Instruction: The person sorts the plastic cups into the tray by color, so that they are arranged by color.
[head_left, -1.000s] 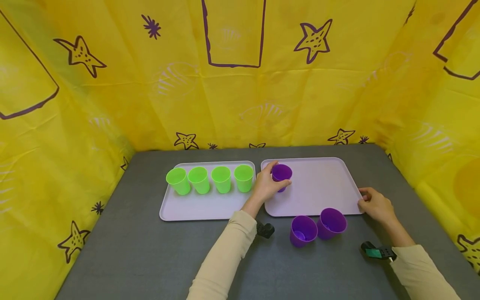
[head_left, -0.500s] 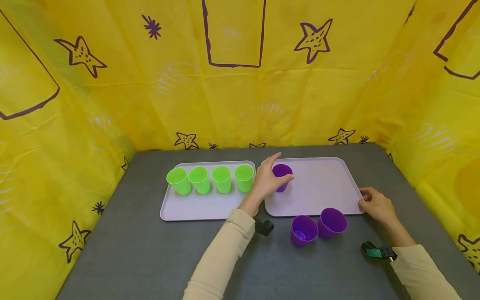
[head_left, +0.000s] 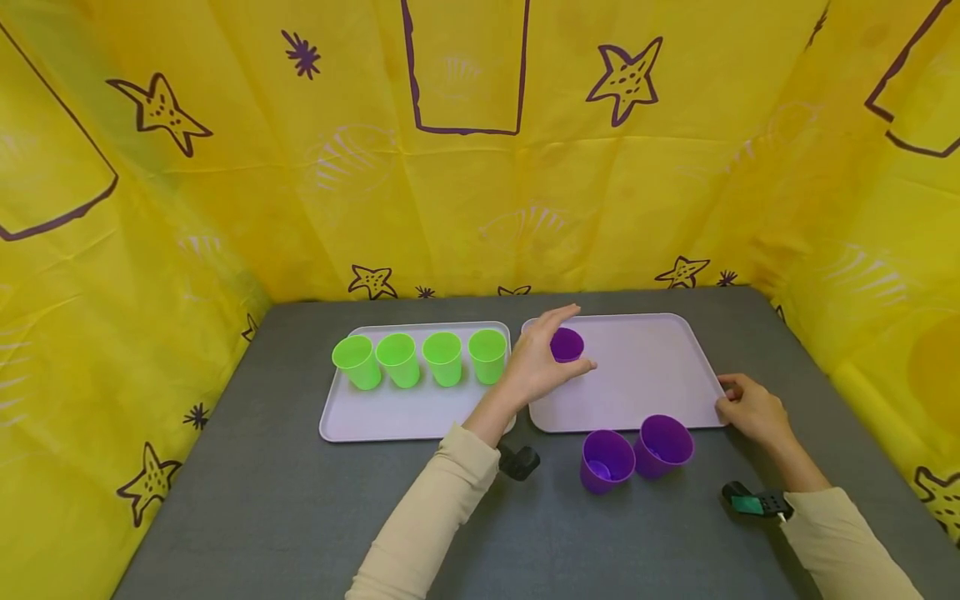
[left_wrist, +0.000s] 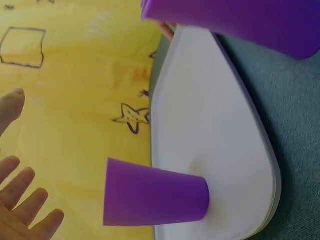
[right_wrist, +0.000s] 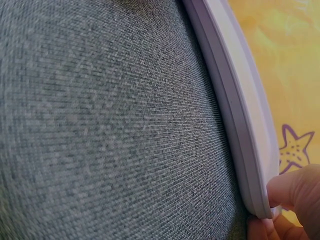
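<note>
My left hand (head_left: 536, 360) hovers with spread fingers beside a purple cup (head_left: 567, 343), partly hiding it in the head view. That cup stands upright on the left end of the right-hand tray (head_left: 645, 375), which is pale lilac. In the left wrist view the fingers (left_wrist: 22, 197) are apart from the cup (left_wrist: 155, 192). At the tray's near right corner, my right hand (head_left: 753, 410) pinches the rim, with the thumb (right_wrist: 295, 192) on top and fingers beneath. Two more purple cups, one on the left (head_left: 606, 461) and one on the right (head_left: 663, 447), stand in front of this tray.
A second pale tray (head_left: 405, 421) lies to the left, carrying a row of several green cups (head_left: 442, 358) along its back half. Both trays lie on a dark grey tabletop (head_left: 262, 500). Yellow patterned cloth (head_left: 480, 208) hangs behind and at both sides.
My left hand has let go of the purple cup and drawn up and slightly away, fingers spreading. The cup stays on the tray. My right hand keeps its place on the tray corner.
</note>
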